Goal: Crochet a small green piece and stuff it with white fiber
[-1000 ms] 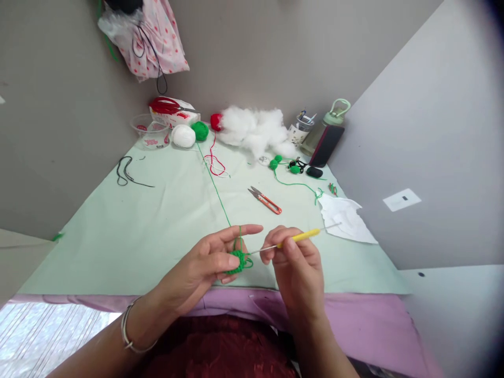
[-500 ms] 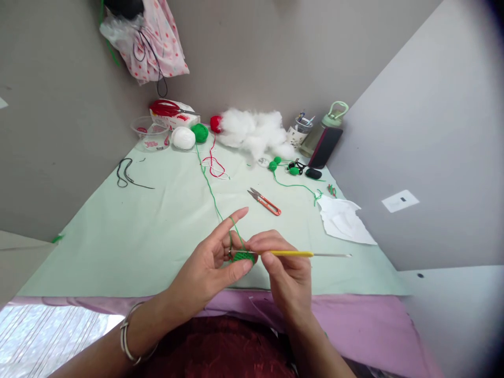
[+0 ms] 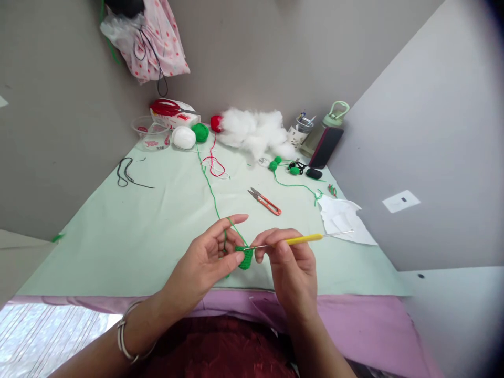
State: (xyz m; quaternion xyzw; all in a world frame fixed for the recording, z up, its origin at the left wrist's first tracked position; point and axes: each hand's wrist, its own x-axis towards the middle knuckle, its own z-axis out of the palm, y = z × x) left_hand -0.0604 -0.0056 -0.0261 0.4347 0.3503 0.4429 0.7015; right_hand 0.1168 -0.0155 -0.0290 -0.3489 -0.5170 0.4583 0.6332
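Between thumb and fingers, my left hand (image 3: 210,252) pinches a small green crochet piece (image 3: 245,259). Green yarn (image 3: 213,197) loops over its raised index finger and trails back to the green yarn ball (image 3: 200,133). My right hand (image 3: 293,268) grips a crochet hook with a yellow handle (image 3: 303,240), held pen-like. The metal tip of the hook meets the top edge of the green piece. Both hands are above the front part of the table, and the left wrist wears a bracelet (image 3: 122,333).
Orange thread snips (image 3: 265,201) lie beyond the hands. White stuffing (image 3: 254,131), a white yarn ball (image 3: 184,137), a red yarn ball (image 3: 216,123) and a plastic tub (image 3: 153,136) stand along the back. Toward the right are a bottle (image 3: 321,134), a phone (image 3: 327,148) and white paper (image 3: 344,220).
My right hand has shifted slightly right, drawing the hook rightward, its handle end tilted up. The green piece now shows more of its side. My left hand has moved slightly left.
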